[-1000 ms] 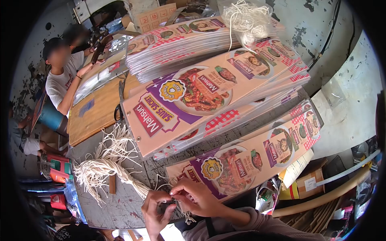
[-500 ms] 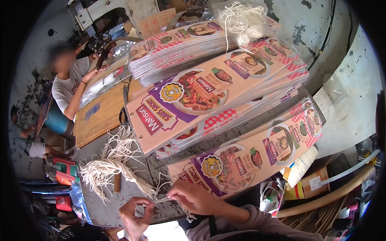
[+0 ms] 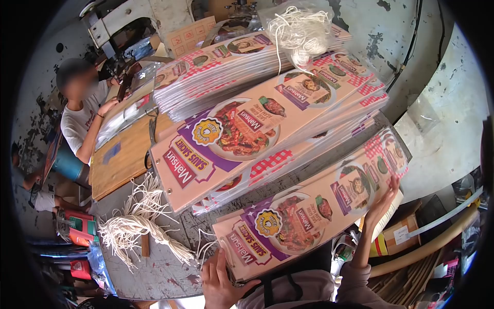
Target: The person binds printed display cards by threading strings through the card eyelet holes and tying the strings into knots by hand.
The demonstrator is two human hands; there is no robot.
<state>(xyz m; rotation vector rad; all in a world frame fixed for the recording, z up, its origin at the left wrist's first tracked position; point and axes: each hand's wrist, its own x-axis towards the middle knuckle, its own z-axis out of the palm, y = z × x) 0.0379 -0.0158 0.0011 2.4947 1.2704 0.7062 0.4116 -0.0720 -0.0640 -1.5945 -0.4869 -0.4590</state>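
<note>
Lying on the surface, the nearest Mahsuri banner pile is running lengthwise from your left hand, thumb spread open, to your right hand, touching its far end, closure unclear.

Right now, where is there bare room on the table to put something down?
The grey tabletop shows bare between the cord bundle, its near edge and the left hand. A narrow bare strip separates the large printed stack from the front pile. The far side is crowded: bagged cord sits on the back stack.
</note>
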